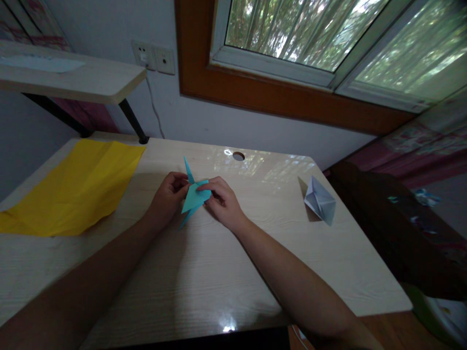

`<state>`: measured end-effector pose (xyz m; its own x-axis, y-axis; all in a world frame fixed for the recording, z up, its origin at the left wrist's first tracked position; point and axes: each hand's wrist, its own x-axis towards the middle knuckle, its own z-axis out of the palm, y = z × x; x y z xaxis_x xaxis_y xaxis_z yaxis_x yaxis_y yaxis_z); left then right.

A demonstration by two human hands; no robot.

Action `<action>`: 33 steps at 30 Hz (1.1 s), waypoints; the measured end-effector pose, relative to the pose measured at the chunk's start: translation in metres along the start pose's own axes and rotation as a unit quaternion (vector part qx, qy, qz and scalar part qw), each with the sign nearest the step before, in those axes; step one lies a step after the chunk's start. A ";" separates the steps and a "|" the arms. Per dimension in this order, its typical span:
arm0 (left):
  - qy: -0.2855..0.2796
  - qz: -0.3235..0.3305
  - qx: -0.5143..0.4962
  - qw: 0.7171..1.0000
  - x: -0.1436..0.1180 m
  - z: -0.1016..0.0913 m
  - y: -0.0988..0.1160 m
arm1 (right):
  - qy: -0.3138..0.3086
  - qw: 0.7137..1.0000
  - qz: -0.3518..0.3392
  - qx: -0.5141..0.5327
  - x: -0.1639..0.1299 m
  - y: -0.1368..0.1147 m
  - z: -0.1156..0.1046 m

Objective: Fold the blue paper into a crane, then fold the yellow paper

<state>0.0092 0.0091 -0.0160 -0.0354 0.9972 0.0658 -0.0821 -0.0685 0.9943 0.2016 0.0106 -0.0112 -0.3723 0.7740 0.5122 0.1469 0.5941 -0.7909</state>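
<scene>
Between my hands, above the middle of the desk, is a turquoise folded-paper crane [193, 198]. One narrow point of it sticks up and away from me, another points down toward me, and a broad flap faces up. My left hand [168, 197] pinches its left side with the thumb and fingers. From the right, my right hand [223, 203] grips the other edge, its index finger lying along the top of the broad flap. Parts of the paper under the fingers are hidden.
A yellow cloth or sheet [80, 189] lies on the left of the desk [233, 272]. On the right stands a folded whitish paper piece [320, 200]. A raised shelf [98, 80] overhangs the back left, and a round cable hole [238, 156] is near the back edge.
</scene>
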 end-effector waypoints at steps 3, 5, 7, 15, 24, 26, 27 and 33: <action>-0.001 -0.005 0.002 1.000 0.000 -0.001 0.000 | -0.008 1.000 0.012 0.008 0.000 -0.002 -0.001; -0.003 -0.015 -0.006 1.000 -0.001 0.000 0.001 | -0.007 1.000 0.016 0.011 0.000 -0.002 -0.001; -0.007 -0.028 -0.026 0.999 -0.001 0.001 0.003 | -0.002 1.000 0.013 0.016 0.000 -0.001 -0.001; -0.041 -0.046 -0.051 0.997 -0.004 0.003 0.009 | 0.008 1.000 0.019 0.002 -0.001 -0.001 -0.001; -0.018 0.001 0.009 1.000 0.000 0.001 0.004 | 0.021 0.995 0.054 0.076 -0.002 0.007 -0.002; -0.004 0.009 0.026 1.000 0.000 0.001 0.004 | 0.031 0.986 0.092 0.134 -0.003 0.010 0.001; 0.001 0.011 0.031 0.999 0.000 0.001 0.004 | 0.039 0.982 0.104 0.155 -0.003 0.011 0.002; -0.015 0.012 0.032 0.999 0.001 0.000 0.002 | 0.064 0.977 0.150 0.138 0.000 0.011 0.010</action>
<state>0.0094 0.0097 -0.0141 -0.0070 0.9959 0.0905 -0.0168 -0.0906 0.9957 0.1944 0.0147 -0.0234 -0.2298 0.9360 0.2666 -0.0273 0.2676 -0.9631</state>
